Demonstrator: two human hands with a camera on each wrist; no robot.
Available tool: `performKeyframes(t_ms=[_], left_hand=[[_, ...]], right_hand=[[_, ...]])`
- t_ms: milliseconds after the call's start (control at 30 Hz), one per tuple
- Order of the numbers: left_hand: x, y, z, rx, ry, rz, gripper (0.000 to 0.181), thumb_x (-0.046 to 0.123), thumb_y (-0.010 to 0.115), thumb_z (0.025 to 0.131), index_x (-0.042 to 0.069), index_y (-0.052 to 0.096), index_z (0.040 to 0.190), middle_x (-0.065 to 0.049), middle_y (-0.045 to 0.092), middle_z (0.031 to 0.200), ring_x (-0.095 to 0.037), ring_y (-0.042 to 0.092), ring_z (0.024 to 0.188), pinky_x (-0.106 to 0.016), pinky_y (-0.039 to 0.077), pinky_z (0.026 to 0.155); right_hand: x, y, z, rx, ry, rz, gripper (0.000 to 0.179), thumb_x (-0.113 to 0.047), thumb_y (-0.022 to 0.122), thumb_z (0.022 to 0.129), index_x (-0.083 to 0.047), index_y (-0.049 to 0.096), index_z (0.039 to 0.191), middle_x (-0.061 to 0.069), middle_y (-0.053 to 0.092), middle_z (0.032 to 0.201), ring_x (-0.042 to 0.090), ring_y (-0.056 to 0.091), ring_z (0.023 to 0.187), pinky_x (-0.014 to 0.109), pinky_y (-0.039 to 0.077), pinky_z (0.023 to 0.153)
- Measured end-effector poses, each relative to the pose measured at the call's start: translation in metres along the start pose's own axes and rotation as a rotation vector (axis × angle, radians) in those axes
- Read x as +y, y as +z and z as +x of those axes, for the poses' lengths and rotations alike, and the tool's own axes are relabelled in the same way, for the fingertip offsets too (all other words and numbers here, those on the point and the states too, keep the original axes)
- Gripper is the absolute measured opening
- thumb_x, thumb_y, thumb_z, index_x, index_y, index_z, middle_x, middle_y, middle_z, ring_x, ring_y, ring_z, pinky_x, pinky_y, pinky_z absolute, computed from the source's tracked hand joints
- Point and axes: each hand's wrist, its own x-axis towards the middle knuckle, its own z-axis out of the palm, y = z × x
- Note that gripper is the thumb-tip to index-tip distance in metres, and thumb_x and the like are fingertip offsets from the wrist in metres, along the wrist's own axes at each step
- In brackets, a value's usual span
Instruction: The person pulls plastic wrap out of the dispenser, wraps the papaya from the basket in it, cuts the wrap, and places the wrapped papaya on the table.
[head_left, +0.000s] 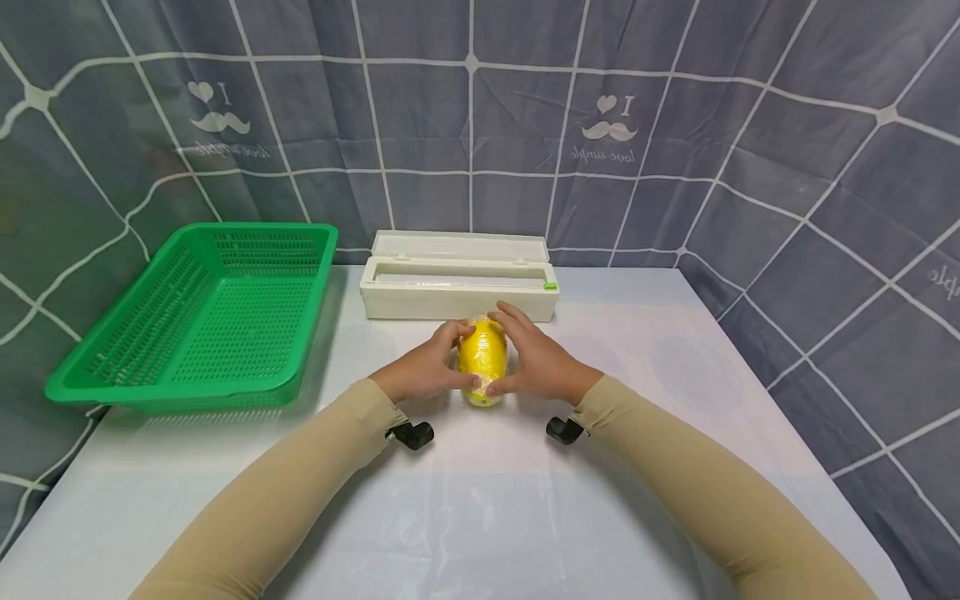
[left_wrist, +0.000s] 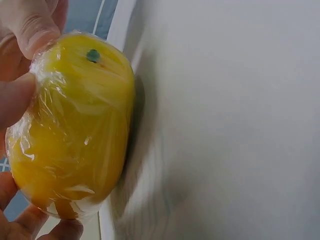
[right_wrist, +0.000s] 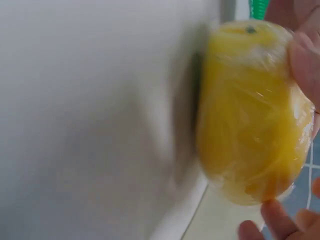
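Note:
A yellow oval fruit (head_left: 482, 354) sits between both hands over the white table, wrapped in clear, wrinkled cling film. My left hand (head_left: 429, 364) holds its left side, thumb at the near end and fingers toward the far end. On the opposite side, my right hand (head_left: 546, 364) grips it in the same way. The left wrist view shows the film bunched on the fruit (left_wrist: 82, 135) close to the thumbs, and a small green spot at one end. In the right wrist view, fingertips touch the far end of the wrapped fruit (right_wrist: 250, 120).
Just behind the hands stands a white cling film dispenser (head_left: 459, 302), lid raised, with a small green piece at its right end. A green plastic basket (head_left: 307, 333) is at the left. Grey checked cloth (head_left: 517, 125) hangs behind and at the sides.

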Motion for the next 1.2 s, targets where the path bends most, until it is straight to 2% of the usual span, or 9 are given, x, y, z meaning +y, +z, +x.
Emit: performKeyframes(t_ms=[100,300,433,567,700,800,967,1100,1200], left_hand=[[0.001,0.001,0.001,0.001,0.0,0.004,0.081,0.035,0.082,0.092,0.013,0.033,0.153,-0.004,0.014,0.177,-0.037,0.024,0.161,-0.058,0.023,0.13],[0.002,0.0,0.001,0.005,-0.001,0.005,0.081,0.036,0.08,0.093,0.015,0.032,0.154,-0.003,0.015,0.177,-0.037,0.024,0.162,-0.059,0.022,0.13],[-0.001,-0.001,0.002,0.008,0.002,-0.023,0.077,0.034,0.079,0.094,0.017,0.034,0.154,-0.002,0.016,0.177,-0.036,0.023,0.162,-0.061,0.019,0.13],[-0.002,-0.001,0.002,0.008,0.009,-0.057,0.074,0.031,0.078,0.096,0.018,0.034,0.154,-0.002,0.015,0.178,-0.036,0.022,0.163,-0.062,0.017,0.13],[-0.001,0.0,0.001,0.018,0.016,-0.033,0.076,0.033,0.078,0.096,0.021,0.034,0.157,-0.001,0.015,0.178,-0.035,0.019,0.163,-0.064,0.017,0.13],[0.0,0.0,0.0,0.035,0.015,-0.006,0.078,0.037,0.079,0.094,0.023,0.036,0.158,-0.001,0.015,0.178,-0.035,0.019,0.163,-0.066,0.019,0.129],[0.0,0.0,0.002,0.068,0.029,0.021,0.078,0.041,0.08,0.093,0.022,0.039,0.156,-0.001,0.022,0.176,-0.034,0.024,0.162,-0.064,0.023,0.128],[0.002,0.0,0.002,0.087,0.023,0.06,0.081,0.039,0.084,0.09,0.02,0.039,0.155,-0.003,0.032,0.172,-0.035,0.031,0.159,-0.062,0.028,0.127],[0.002,0.0,0.002,0.098,0.013,0.083,0.084,0.039,0.086,0.089,0.02,0.039,0.155,-0.002,0.034,0.171,-0.035,0.034,0.158,-0.062,0.031,0.126]], right_hand=[[-0.001,-0.003,0.003,-0.025,-0.008,-0.04,0.121,-0.041,0.095,0.077,-0.007,0.022,0.168,0.012,0.01,0.178,0.04,0.024,0.16,0.059,0.032,0.126],[0.003,-0.005,0.007,-0.072,0.013,-0.093,0.117,-0.046,0.092,0.079,-0.009,0.025,0.168,0.008,0.018,0.177,0.036,0.028,0.158,0.055,0.033,0.127],[0.006,-0.005,0.009,-0.073,0.024,-0.078,0.116,-0.046,0.091,0.081,-0.013,0.023,0.168,0.006,0.019,0.177,0.035,0.029,0.157,0.057,0.034,0.126],[0.007,-0.005,0.009,-0.074,0.032,-0.052,0.115,-0.044,0.091,0.081,-0.015,0.022,0.169,0.008,0.026,0.175,0.035,0.033,0.155,0.058,0.036,0.124],[0.008,-0.006,0.008,-0.073,0.045,-0.036,0.119,-0.045,0.092,0.081,-0.015,0.019,0.17,0.009,0.035,0.171,0.033,0.036,0.152,0.058,0.038,0.123],[0.008,-0.006,0.008,-0.066,0.038,-0.032,0.12,-0.045,0.092,0.08,-0.014,0.019,0.169,0.009,0.036,0.17,0.033,0.037,0.15,0.057,0.038,0.123],[0.008,-0.004,0.005,-0.058,0.032,-0.028,0.121,-0.047,0.093,0.079,-0.014,0.018,0.17,0.007,0.029,0.174,0.034,0.03,0.154,0.061,0.034,0.124],[0.009,-0.002,0.002,-0.069,0.039,0.002,0.125,-0.049,0.091,0.079,-0.017,0.013,0.171,0.004,0.021,0.176,0.032,0.023,0.16,0.062,0.03,0.126],[0.01,-0.002,0.001,-0.08,0.041,0.035,0.126,-0.049,0.091,0.081,-0.019,0.008,0.171,0.003,0.017,0.177,0.03,0.019,0.162,0.06,0.027,0.128]])
